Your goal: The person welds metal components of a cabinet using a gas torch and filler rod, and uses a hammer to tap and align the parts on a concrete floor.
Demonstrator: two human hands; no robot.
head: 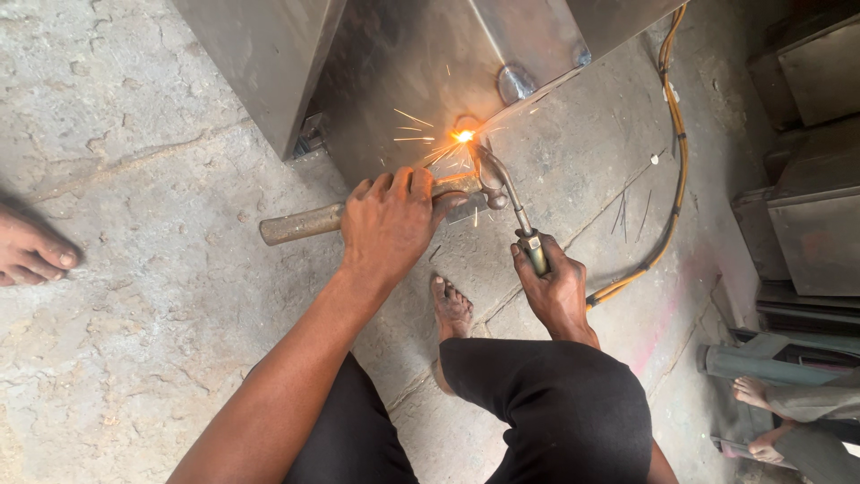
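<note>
My left hand [390,220] grips a hammer with a worn wooden handle [300,224], pressing its head against the lower edge of a sheet-metal box [403,63]. My right hand [555,287] is closed around a welding torch [512,202] whose curved neck reaches up to the seam. At its tip a bright orange arc [463,135] burns on the metal and throws sparks to the left. My bare right foot [451,309] rests on the concrete floor below the hammer, between my knees in dark trousers.
An orange cable [674,179] runs from the torch up along the floor at right. Another person's bare foot [31,251] is at the left edge; someone else's feet [761,421] are at lower right. Metal boxes [815,233] stand stacked on the right.
</note>
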